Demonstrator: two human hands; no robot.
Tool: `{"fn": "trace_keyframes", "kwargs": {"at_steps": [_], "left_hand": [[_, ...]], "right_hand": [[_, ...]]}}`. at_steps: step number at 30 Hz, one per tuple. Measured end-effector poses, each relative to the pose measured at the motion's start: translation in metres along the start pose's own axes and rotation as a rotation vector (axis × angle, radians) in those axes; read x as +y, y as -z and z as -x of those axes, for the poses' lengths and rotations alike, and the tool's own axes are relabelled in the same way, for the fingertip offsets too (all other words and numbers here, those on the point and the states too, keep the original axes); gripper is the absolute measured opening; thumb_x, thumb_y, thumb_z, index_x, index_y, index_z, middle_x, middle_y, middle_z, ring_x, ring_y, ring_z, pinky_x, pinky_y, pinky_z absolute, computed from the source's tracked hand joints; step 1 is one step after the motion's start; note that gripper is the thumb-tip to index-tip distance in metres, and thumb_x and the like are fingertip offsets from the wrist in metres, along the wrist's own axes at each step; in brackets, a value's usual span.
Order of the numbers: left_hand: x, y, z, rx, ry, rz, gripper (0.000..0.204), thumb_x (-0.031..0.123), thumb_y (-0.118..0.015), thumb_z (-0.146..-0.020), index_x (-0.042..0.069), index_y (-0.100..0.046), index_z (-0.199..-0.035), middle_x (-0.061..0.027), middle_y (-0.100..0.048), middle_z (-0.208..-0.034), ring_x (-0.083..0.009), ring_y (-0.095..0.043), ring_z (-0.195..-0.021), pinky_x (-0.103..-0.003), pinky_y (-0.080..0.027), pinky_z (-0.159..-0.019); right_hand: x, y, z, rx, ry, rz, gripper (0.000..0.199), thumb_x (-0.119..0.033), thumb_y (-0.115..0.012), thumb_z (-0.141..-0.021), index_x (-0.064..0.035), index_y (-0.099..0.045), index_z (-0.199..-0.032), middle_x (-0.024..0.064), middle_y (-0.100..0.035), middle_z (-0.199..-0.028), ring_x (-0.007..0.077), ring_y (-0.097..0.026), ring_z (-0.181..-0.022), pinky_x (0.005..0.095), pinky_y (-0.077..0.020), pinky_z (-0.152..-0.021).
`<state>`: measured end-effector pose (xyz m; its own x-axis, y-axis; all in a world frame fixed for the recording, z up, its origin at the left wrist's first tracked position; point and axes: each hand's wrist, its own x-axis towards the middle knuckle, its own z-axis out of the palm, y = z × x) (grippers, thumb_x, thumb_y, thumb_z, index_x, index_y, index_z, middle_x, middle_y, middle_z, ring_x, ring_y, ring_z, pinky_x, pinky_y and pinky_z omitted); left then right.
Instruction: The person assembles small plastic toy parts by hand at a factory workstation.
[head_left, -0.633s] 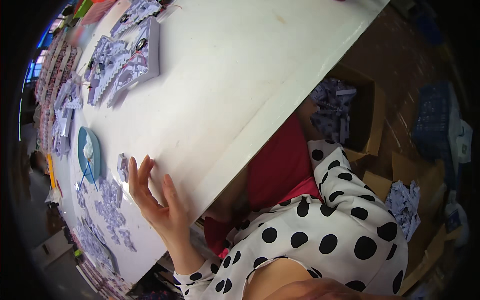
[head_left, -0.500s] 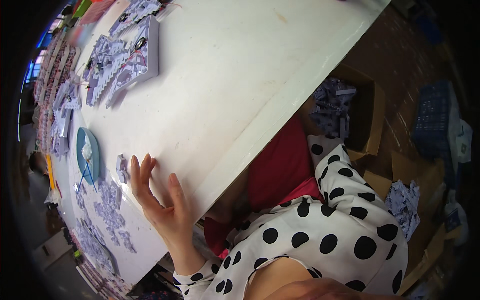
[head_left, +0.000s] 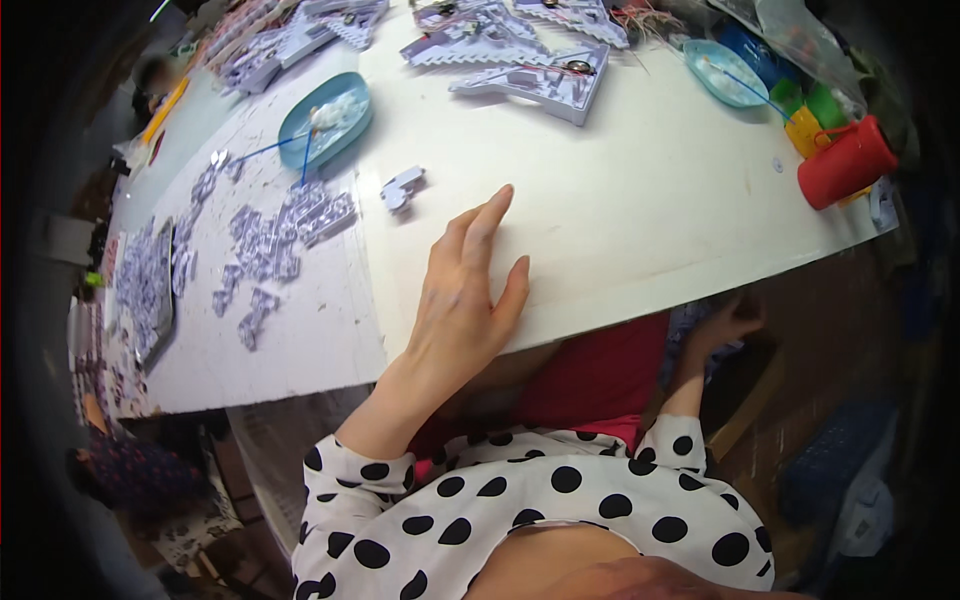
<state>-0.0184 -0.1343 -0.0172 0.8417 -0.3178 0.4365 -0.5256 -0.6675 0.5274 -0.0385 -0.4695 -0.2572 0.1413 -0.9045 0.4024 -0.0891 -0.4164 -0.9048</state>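
Observation:
My left hand (head_left: 462,285) is over the near part of the white table (head_left: 640,230), thumb apart and fingers stretched out, with nothing in it. Just beyond its fingers lies a small pale-lilac plastic part (head_left: 402,189). To the right, below the table's edge, my right hand (head_left: 732,322) is above a cardboard box (head_left: 745,405) with lilac plastic pieces (head_left: 690,325) in it. Shadow and blur obscure those fingers, so I cannot tell whether they hold anything.
A blue dish (head_left: 345,150) with white stuff and blue sticks stands left of centre, near loose lilac parts (head_left: 265,240). Stepped lilac housings (head_left: 560,85) with wires lie at the back. Another blue dish (head_left: 725,75) and a red jug (head_left: 848,165) are at the right.
The view has swung, bringing the jug and second dish into sight. My right hand, mostly hidden at the box before, now shows above it. My left hand stays open over the table.

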Motion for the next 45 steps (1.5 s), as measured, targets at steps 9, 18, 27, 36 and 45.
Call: {"fn": "trace_keyframes", "kwargs": {"at_steps": [9, 18, 27, 36, 45], "left_hand": [[-0.004, -0.019, -0.016, 0.105, -0.145, 0.105, 0.059, 0.004, -0.065, -0.092, 0.008, -0.045, -0.147, -0.0217, -0.06, -0.115, -0.0349, -0.064, -0.101, -0.045, -0.053, -0.082], [0.002, -0.028, -0.014, 0.087, -0.204, 0.08, 0.054, 0.003, -0.065, -0.089, 0.002, -0.049, -0.141, -0.0228, -0.06, -0.115, -0.0406, -0.062, -0.1, -0.044, -0.052, -0.089], [-0.004, -0.025, -0.013, 0.078, -0.229, 0.045, 0.055, 0.003, -0.065, -0.089, 0.003, -0.05, -0.142, -0.0215, -0.061, -0.117, -0.0379, -0.062, -0.098, -0.044, -0.052, -0.088], [-0.002, -0.025, -0.01, 0.061, -0.243, 0.063, 0.058, 0.004, -0.065, -0.089, 0.004, -0.048, -0.144, -0.0205, -0.061, -0.116, -0.0372, -0.061, -0.098, -0.044, -0.051, -0.089], [-0.003, -0.027, -0.01, 0.049, -0.223, 0.075, 0.058, 0.005, -0.065, -0.089, 0.005, -0.047, -0.144, -0.0209, -0.061, -0.115, -0.038, -0.062, -0.098, -0.044, -0.052, -0.089]], "right_hand": [[-0.27, -0.017, -0.028, -0.649, 0.599, -0.577, 0.025, 0.002, -0.068, -0.092, 0.0, -0.062, -0.116, 0.0103, -0.065, -0.113, 0.0203, -0.062, -0.106, 0.0333, -0.0488, -0.098], [-0.267, -0.203, -0.018, -0.864, 1.273, 0.261, 0.06, -0.043, -0.068, -0.092, -0.0194, -0.054, -0.146, 0.0163, -0.056, -0.143, 0.0401, -0.047, -0.133, 0.0487, -0.0381, -0.111], [-0.286, -0.157, -0.008, -1.214, 1.293, 0.359, 0.045, -0.037, -0.064, -0.095, -0.0195, -0.062, -0.137, 0.0113, -0.059, -0.139, 0.0323, -0.054, -0.126, 0.0459, -0.0402, -0.108], [-0.28, -0.114, -0.023, -1.185, 1.258, 0.335, 0.045, -0.032, -0.066, -0.094, -0.0158, -0.063, -0.135, 0.0113, -0.059, -0.139, 0.03, -0.056, -0.125, 0.0436, -0.0384, -0.109], [-0.292, -0.113, -0.064, -1.298, 1.045, 0.148, 0.056, -0.033, -0.082, -0.077, -0.01, -0.065, -0.125, 0.0131, -0.065, -0.12, 0.0324, -0.061, -0.114, 0.0431, -0.0487, -0.096]]}}
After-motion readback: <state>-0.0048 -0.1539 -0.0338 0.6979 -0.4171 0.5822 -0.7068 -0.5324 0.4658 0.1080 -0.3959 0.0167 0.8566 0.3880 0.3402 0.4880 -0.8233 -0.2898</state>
